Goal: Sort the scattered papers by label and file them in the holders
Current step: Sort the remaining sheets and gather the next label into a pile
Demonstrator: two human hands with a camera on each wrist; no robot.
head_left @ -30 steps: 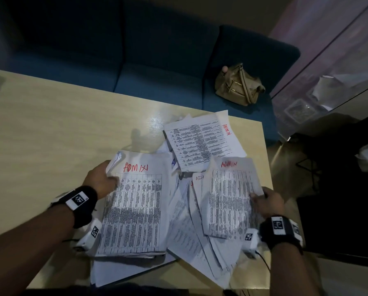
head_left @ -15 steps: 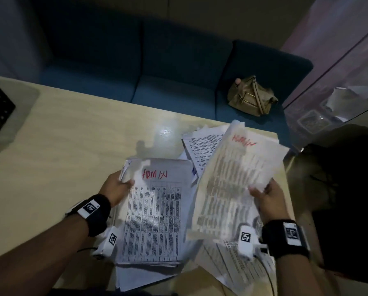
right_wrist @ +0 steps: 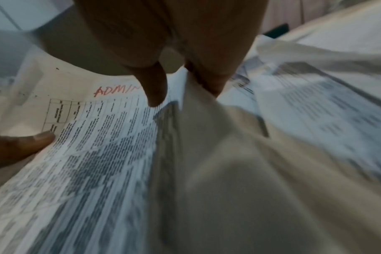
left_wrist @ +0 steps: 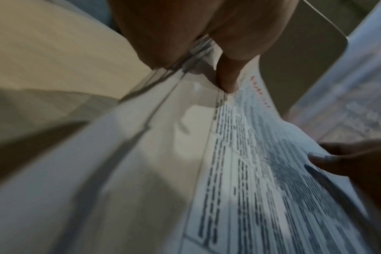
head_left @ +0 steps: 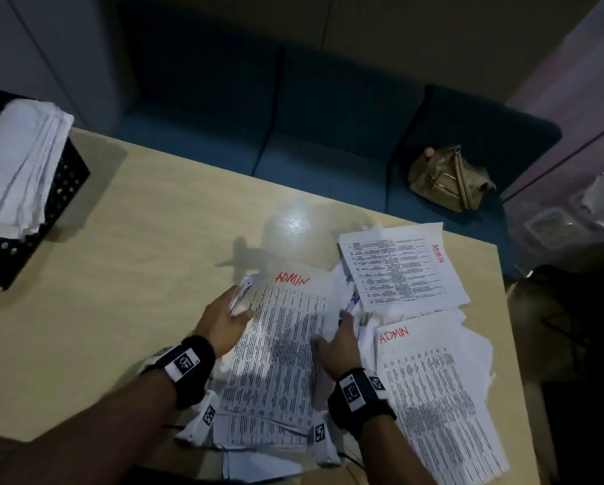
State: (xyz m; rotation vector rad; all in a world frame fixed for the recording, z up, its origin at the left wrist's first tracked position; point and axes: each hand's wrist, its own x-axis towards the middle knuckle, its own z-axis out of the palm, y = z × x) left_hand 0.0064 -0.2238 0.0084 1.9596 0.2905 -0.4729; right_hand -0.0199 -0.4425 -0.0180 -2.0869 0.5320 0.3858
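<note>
A stack of printed sheets marked ADMIN in red (head_left: 279,348) lies on the wooden table (head_left: 136,274) between my two hands. My left hand (head_left: 228,320) grips its left edge, thumb (left_wrist: 226,77) on top and fingers underneath. My right hand (head_left: 339,339) pinches the right edge, thumb (right_wrist: 154,89) on the top sheet. More ADMIN sheets lie loose to the right (head_left: 437,397) and behind (head_left: 402,271). A black mesh holder (head_left: 62,190) at the table's far left carries a thick bundle of papers (head_left: 17,159).
A blue sofa (head_left: 311,145) runs along the table's far side, with a tan handbag (head_left: 451,176) on its right seat. The table's right edge (head_left: 510,344) drops off just past the loose sheets. Bare tabletop lies between the holder and the papers.
The sheet my right hand held up now lies on top of the left stack, and that hand has shifted left to the stack's right edge. The view swung left, showing the holder.
</note>
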